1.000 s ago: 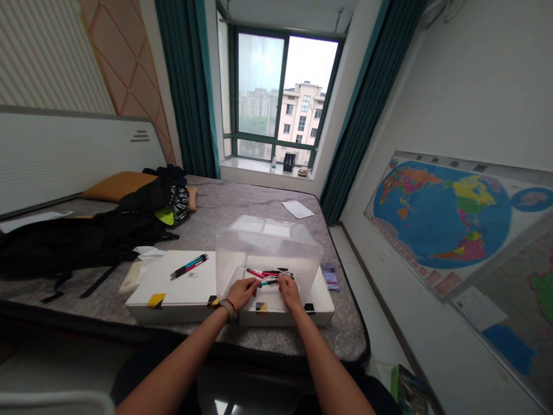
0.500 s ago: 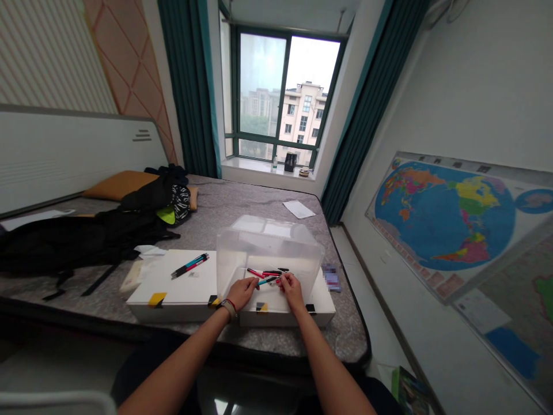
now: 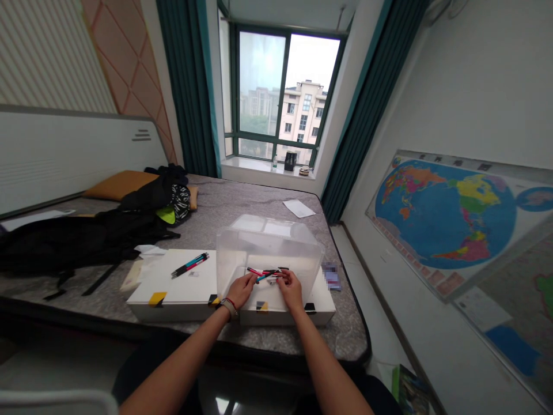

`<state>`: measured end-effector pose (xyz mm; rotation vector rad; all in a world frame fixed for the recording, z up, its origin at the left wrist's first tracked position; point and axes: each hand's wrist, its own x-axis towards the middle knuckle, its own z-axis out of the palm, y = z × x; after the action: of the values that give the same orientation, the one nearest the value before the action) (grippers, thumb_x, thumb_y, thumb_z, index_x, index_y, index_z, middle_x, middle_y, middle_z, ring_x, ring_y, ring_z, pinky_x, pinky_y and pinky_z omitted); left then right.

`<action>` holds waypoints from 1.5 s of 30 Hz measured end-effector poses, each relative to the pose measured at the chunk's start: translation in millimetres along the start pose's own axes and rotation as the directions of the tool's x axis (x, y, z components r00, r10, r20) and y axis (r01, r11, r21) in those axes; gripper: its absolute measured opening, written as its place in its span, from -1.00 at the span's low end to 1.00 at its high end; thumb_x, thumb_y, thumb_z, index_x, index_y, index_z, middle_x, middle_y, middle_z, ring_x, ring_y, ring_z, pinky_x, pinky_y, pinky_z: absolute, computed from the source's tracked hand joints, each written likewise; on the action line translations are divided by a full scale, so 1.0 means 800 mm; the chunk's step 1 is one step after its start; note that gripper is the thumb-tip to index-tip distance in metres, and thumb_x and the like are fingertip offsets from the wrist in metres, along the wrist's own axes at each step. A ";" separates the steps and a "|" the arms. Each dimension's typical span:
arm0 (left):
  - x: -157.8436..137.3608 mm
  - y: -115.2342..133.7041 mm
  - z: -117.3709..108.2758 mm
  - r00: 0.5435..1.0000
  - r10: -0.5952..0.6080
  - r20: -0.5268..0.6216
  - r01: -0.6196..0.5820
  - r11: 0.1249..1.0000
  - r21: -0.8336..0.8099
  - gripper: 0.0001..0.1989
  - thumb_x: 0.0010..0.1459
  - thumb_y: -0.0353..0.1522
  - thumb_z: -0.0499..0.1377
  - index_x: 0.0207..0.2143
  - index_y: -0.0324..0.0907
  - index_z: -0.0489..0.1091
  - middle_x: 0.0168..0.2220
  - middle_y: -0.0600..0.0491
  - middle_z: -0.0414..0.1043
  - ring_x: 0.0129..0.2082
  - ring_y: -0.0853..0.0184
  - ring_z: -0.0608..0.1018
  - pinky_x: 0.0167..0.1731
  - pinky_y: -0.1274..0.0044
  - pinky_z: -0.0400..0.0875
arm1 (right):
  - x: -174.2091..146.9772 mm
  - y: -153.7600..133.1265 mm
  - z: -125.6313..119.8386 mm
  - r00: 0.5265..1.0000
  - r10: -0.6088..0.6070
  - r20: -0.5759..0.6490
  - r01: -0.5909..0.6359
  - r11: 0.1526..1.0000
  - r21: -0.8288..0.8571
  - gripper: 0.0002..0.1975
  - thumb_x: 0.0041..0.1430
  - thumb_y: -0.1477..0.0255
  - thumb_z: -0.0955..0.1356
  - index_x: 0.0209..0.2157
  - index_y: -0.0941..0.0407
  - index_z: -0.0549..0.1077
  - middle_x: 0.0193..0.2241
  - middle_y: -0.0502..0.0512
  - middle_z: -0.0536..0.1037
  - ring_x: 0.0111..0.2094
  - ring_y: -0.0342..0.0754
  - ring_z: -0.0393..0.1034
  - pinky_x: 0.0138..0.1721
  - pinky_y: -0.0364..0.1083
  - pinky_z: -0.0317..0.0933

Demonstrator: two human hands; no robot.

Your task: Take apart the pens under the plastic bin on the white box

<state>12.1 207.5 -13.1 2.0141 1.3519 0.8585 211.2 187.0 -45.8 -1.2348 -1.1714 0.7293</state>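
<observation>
My left hand [image 3: 242, 290] is closed in a pinch on one end of a light-blue pen [image 3: 262, 278], which slants up to the right. My right hand [image 3: 291, 291] is closed close to the pen's other end, its thumb and fingertips pressed together; what they pinch is too small to make out. Just behind the fingers lie red and black pens or pen parts [image 3: 254, 271], partly overlapping. Small pale bits [image 3: 272, 281] show between the hands. A clear plastic bin [image 3: 268, 245], lying on its side, surrounds this spot, on top of a white box [image 3: 323, 297].
On the left, another white box [image 3: 173, 292] carries several blue, black and red pens [image 3: 190, 265]. Tissues [image 3: 149, 253] and a black backpack [image 3: 86, 239] lie beyond it. A phone-like blurred object [image 3: 332, 276] is right of the bin. White paper [image 3: 299, 208] rests farther back.
The blue pen has tilted, its right end now higher and farther back. Both hands have shifted only slightly, staying close together in front of the bin.
</observation>
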 end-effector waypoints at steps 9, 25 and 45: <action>-0.001 0.000 0.001 1.000 0.000 -0.018 -0.001 0.999 -0.032 -0.61 0.18 -0.03 -0.06 -0.29 -0.09 0.37 -0.47 0.14 0.45 -0.45 0.36 0.46 -0.41 0.58 0.21 | -0.005 -0.011 -0.001 0.999 -0.028 -0.019 0.026 0.995 -0.098 -0.50 0.02 0.41 0.28 0.06 0.12 0.33 -0.05 0.20 0.46 -0.36 -0.08 0.40 -0.36 -0.11 0.35; 0.001 -0.008 0.002 0.997 0.018 -0.076 -0.032 0.981 -0.193 -0.75 0.23 -0.28 -0.13 -0.19 -0.12 0.28 -0.39 0.11 0.48 -0.52 0.40 0.44 -0.36 0.54 0.32 | -0.007 -0.020 -0.001 0.999 -0.035 0.041 0.044 0.970 -0.237 -0.83 0.02 0.34 0.29 -0.46 0.12 0.47 -0.57 0.03 0.49 -0.52 -0.07 0.33 -0.44 -0.14 0.21; -0.010 -0.006 0.000 0.944 0.289 0.157 -0.313 0.937 0.153 -0.17 0.05 -0.42 0.00 0.31 -0.08 -0.36 0.11 -0.05 0.29 0.00 0.17 0.37 -0.05 0.37 0.19 | -0.007 -0.011 0.002 0.954 -0.055 0.295 0.142 0.949 -0.283 -0.73 0.08 0.20 0.33 -0.31 0.06 0.57 -0.46 0.04 0.58 -0.49 -0.08 0.38 -0.44 -0.14 0.20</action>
<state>6.6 201.4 -18.2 2.4155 1.0934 0.7381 206.6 180.3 -38.9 -1.3393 -1.6188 0.6838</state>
